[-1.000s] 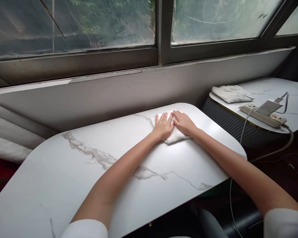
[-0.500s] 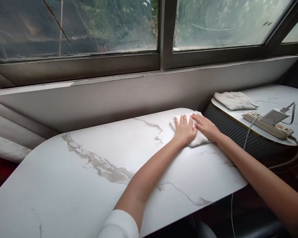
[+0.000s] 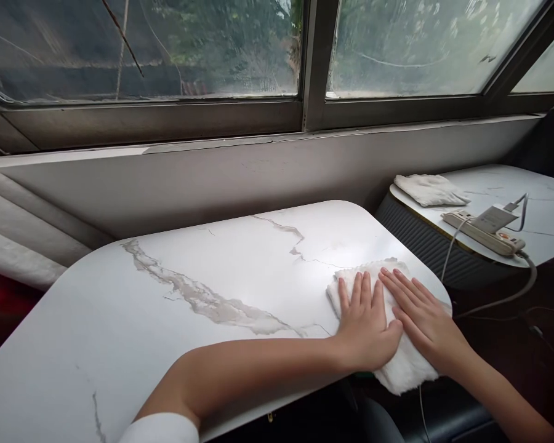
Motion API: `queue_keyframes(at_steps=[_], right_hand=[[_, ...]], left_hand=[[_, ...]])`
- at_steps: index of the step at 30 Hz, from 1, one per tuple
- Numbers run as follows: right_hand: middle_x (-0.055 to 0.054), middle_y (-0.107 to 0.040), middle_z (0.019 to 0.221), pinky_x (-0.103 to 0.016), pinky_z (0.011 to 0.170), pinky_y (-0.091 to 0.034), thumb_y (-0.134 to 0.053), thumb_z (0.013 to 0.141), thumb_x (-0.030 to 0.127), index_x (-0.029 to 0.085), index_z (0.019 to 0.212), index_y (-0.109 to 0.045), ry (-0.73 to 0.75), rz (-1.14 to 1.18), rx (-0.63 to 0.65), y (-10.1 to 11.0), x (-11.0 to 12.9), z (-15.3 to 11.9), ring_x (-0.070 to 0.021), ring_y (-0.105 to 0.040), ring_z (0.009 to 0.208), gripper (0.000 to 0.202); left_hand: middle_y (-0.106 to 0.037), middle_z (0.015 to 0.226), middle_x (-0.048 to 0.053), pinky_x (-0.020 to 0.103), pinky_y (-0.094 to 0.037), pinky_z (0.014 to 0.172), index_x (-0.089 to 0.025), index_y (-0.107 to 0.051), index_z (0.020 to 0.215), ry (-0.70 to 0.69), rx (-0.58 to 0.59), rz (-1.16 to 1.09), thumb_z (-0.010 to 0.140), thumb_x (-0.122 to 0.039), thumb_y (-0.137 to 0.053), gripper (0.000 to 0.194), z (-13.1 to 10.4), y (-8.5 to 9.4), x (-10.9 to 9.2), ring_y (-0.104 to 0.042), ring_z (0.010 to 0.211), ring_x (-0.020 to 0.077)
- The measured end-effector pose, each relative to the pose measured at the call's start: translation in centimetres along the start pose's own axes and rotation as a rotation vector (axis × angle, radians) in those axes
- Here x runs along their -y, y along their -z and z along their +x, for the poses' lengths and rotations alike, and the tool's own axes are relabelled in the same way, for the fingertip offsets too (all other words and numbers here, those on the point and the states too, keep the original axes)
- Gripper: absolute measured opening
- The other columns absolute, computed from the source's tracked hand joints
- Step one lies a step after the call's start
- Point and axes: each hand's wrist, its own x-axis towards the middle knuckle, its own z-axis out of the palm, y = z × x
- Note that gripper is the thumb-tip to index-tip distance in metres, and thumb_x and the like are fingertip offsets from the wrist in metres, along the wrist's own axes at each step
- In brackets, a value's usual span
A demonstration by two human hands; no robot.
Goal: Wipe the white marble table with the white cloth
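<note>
A folded white cloth (image 3: 404, 363) lies on the right end of the white marble-patterned table (image 3: 240, 264), its near corner hanging past the front edge. My left hand (image 3: 367, 320) rests flat on the cloth's left part, fingers stretched and a little apart. Beside it my right hand (image 3: 427, 323) lies flat on the cloth's right part, fingers pointing up and to the left. Both palms press the cloth from above; neither hand is wrapped round it. The part of the cloth under the palms is hidden.
To the right stands a second marble-patterned table (image 3: 545, 184). On it are another white cloth (image 3: 431, 189) and a power strip (image 3: 484, 234) with a white charger (image 3: 496, 217) plugged in. Cables hang off its edge. A low wall (image 3: 240, 172) and windows run along the back.
Both hands and the cloth have slid from the far right corner of the table towards me, to its near right edge. My left forearm now lies more sideways. The view has shifted slightly.
</note>
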Motion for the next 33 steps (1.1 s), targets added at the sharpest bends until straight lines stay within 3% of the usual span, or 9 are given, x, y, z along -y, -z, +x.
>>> queue_keyframes(at_steps=[4,7,12,16,19,22,27,30,33], right_hand=[[-0.002,-0.032,0.15,-0.048,0.108,-0.03,-0.021,0.095,0.03,0.026,0.15,-0.003,-0.03,-0.038,0.001,-0.7,1.8,1.1,-0.0222,-0.026,0.138,0.059],[-0.002,-0.034,0.149,-0.048,0.108,-0.031,-0.02,0.095,0.029,0.024,0.15,-0.013,-0.081,-0.055,0.024,-1.7,1.8,3.9,-0.0217,-0.027,0.138,0.056],[-0.005,-0.037,0.147,-0.046,0.108,-0.03,-0.022,0.093,0.026,0.019,0.144,-0.034,-0.185,-0.058,0.054,-3.9,0.4,12.4,-0.0223,-0.03,0.136,0.053],[-0.006,-0.036,0.148,-0.044,0.109,-0.027,-0.023,0.094,0.027,0.015,0.141,-0.039,-0.187,-0.025,0.096,-5.4,-0.3,19.7,-0.0222,-0.028,0.138,0.051],[-0.006,-0.036,0.148,-0.045,0.109,-0.027,-0.023,0.094,0.028,0.017,0.14,-0.04,-0.151,0.016,0.091,-6.4,0.5,23.7,-0.0222,-0.029,0.137,0.05],[-0.007,-0.035,0.148,-0.045,0.109,-0.026,-0.022,0.095,0.028,0.014,0.141,-0.039,-0.13,0.034,0.107,-7.1,2.5,26.4,-0.023,-0.028,0.137,0.051],[-0.006,-0.029,0.151,-0.044,0.112,-0.021,-0.02,0.095,0.028,0.012,0.143,-0.033,-0.072,0.036,0.13,-7.5,6.2,26.9,-0.0222,-0.023,0.139,0.053],[-0.006,-0.026,0.152,-0.044,0.112,-0.02,-0.019,0.095,0.028,0.012,0.145,-0.031,-0.036,0.036,0.137,-7.2,7.7,24.3,-0.0228,-0.02,0.14,0.054],[-0.007,-0.024,0.153,-0.045,0.112,-0.019,-0.019,0.095,0.029,0.011,0.146,-0.029,-0.014,0.032,0.133,-6.5,8.8,19.9,-0.0239,-0.018,0.141,0.055]], left_hand=[[-0.008,0.156,0.008,0.053,-0.004,0.116,-0.011,-0.008,0.149,0.051,-0.022,-0.009,0.097,-0.043,-0.015,0.061,-0.5,0.5,1.4,-0.002,0.142,0.0234],[-0.016,0.155,0.006,0.05,-0.005,0.116,-0.012,-0.016,0.148,0.095,-0.097,0.053,0.097,-0.041,-0.013,0.059,1.3,1.2,3.1,-0.009,0.143,0.0211],[-0.032,0.15,0.006,0.046,-0.006,0.117,-0.013,-0.031,0.143,0.171,-0.304,0.173,0.097,-0.036,-0.012,0.055,7.3,3.5,7.3,-0.022,0.14,0.0182],[-0.034,0.149,0.007,0.046,-0.008,0.116,-0.013,-0.035,0.141,0.254,-0.406,0.221,0.097,-0.036,-0.012,0.055,11.1,6.2,11.2,-0.025,0.139,0.0194],[-0.035,0.148,0.009,0.045,-0.01,0.115,-0.013,-0.037,0.141,0.313,-0.437,0.252,0.097,-0.036,-0.013,0.054,12.1,8.3,14.1,-0.026,0.139,0.0195],[-0.036,0.148,0.008,0.044,-0.012,0.115,-0.016,-0.039,0.14,0.355,-0.453,0.285,0.098,-0.036,-0.014,0.053,11.4,10.3,16.5,-0.028,0.138,0.019],[-0.038,0.147,0.007,0.044,-0.013,0.115,-0.017,-0.04,0.138,0.394,-0.501,0.318,0.098,-0.036,-0.015,0.051,8.0,11.3,18.2,-0.028,0.137,0.0187],[-0.036,0.148,0.007,0.045,-0.012,0.115,-0.016,-0.039,0.139,0.387,-0.49,0.318,0.098,-0.037,-0.017,0.051,5.1,10.3,17.3,-0.026,0.139,0.0195],[-0.034,0.149,0.007,0.046,-0.011,0.115,-0.017,-0.037,0.141,0.327,-0.471,0.316,0.098,-0.039,-0.018,0.052,1.9,8.5,15.5,-0.024,0.139,0.0199]])
